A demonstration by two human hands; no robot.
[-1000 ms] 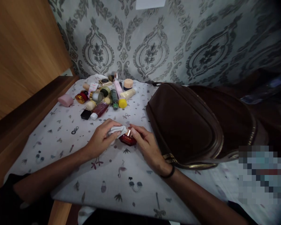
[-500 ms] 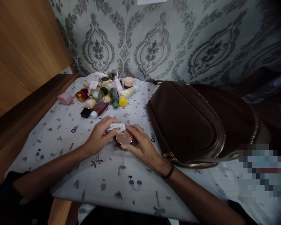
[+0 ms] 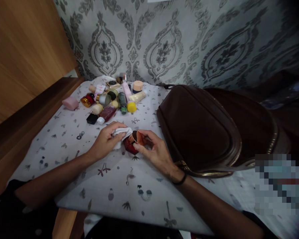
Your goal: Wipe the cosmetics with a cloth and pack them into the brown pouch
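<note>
My left hand [image 3: 105, 142] is closed on a folded white cloth [image 3: 121, 132], pressed against the side of a small perfume bottle [image 3: 130, 146]. The bottle has a dark red, glassy body and a shiny copper-coloured cap. My right hand [image 3: 156, 149] grips it from the right, thumb toward me and fingers on the far side. It is tilted just above the patterned sheet, and the fingers hide part of it. Beyond my hands lie a dark red tube [image 3: 107, 114] with a white cap and a black box-like item [image 3: 92, 118].
A large brown leather bag [image 3: 196, 129] stands close to my right hand. Toward the wall lies a cluster of cosmetics, among them a green bottle [image 3: 122, 102], a cream tube [image 3: 137, 96] and a pink item [image 3: 70, 103]. A wooden panel [image 3: 30, 43] rises at left.
My right hand has turned the perfume bottle, so its dark red side now shows instead of its flat copper top. The cloth has stayed against it in my left hand.
</note>
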